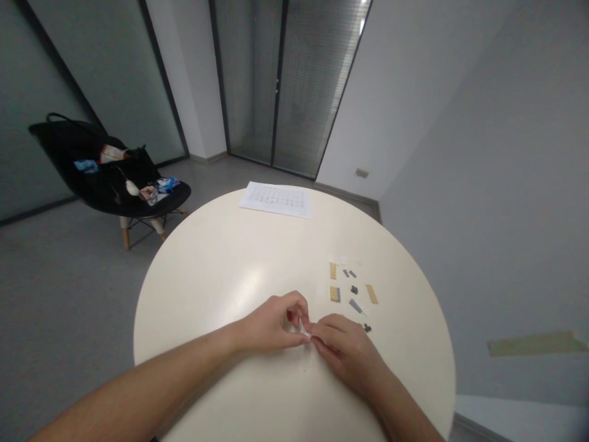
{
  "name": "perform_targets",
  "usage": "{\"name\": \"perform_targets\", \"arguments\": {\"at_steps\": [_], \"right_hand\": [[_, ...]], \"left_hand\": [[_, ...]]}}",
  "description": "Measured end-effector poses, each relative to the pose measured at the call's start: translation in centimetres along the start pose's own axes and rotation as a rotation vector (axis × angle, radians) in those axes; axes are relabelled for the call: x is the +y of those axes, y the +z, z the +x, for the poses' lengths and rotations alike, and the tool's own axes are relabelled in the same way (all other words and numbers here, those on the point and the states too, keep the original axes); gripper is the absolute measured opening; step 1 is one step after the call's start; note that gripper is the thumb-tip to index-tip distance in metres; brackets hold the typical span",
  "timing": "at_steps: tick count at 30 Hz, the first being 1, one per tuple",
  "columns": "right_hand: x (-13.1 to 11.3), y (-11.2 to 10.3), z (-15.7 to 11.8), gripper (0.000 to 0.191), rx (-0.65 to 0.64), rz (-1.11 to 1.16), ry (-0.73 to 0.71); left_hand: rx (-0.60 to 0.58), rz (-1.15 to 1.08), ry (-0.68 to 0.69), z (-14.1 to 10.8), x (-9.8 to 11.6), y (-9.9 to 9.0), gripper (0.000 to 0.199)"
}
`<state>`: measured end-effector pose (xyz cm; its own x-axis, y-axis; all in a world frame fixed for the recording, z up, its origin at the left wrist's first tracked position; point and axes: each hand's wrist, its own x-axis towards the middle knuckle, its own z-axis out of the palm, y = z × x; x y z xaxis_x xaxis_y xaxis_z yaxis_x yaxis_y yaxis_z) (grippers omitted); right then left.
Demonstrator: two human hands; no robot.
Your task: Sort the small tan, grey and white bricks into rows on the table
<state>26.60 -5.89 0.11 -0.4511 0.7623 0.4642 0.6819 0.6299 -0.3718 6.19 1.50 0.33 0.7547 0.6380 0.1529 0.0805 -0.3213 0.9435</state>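
Over the near middle of the table, my left hand (278, 322) and my right hand (343, 345) meet at the fingertips. Between them they pinch a small white piece (305, 334), mostly covered by the fingers; its exact shape is hidden. Just beyond my right hand lie several building-brick parts: a tan plate (333, 271), a tan and grey piece (335, 294), a long tan plate (372, 294), a grey plate (355, 305) and a small black piece (354, 289). Another dark piece (367, 328) sits close beside my right knuckles.
The round white table (197, 276) has a printed sheet of paper (276, 199) at its far edge. Small grey pieces (349, 274) and pale ones lie at the back of the parts. To the left stands a black chair (59, 153) with a bag and packets on it.
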Motion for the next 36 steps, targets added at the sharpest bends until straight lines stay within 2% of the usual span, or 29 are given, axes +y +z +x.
{"name": "perform_targets", "arguments": {"at_steps": [5,10,13,18,23,26,28,31,36], "right_hand": [[-0.1,0.5,-0.3,0.010,0.027,-0.036,-0.014],[-0.7,0.6,0.1,0.009,0.052,-0.009,-0.013],[-0.8,0.2,0.4,0.012,0.121,0.023,0.006],[0.9,-1.3,-0.5,0.010,0.388,0.018,0.193],[3.3,-2.7,-2.3,0.013,0.791,0.029,0.536],[4.3,-3.5,-2.6,0.024,0.952,0.062,0.703],[4.9,-4.0,-2.7,0.031,0.979,0.102,0.770],[6.0,-4.7,-3.2,0.037,0.950,0.125,0.846],[7.4,-5.4,-4.7,0.038,0.768,0.006,0.941]], "left_hand": [[-0.071,-0.116,-0.057,0.1,-0.6,0.3,0.036],[-0.071,-0.114,-0.072,0.1,-1.1,0.5,0.038],[-0.073,-0.115,-0.081,0.1,-1.2,0.4,0.035],[0.005,-0.010,-0.083,0.0,-1.1,-0.4,0.025],[0.045,0.092,-0.076,-0.1,-1.2,-1.1,0.017],[0.039,0.120,-0.080,-0.1,-1.4,-1.2,0.016],[0.036,0.126,-0.077,-0.1,-1.6,-1.2,0.016],[0.037,0.132,-0.069,0.0,-1.8,-1.1,0.016],[0.032,0.135,-0.077,0.1,-1.9,-1.1,0.015]]}}
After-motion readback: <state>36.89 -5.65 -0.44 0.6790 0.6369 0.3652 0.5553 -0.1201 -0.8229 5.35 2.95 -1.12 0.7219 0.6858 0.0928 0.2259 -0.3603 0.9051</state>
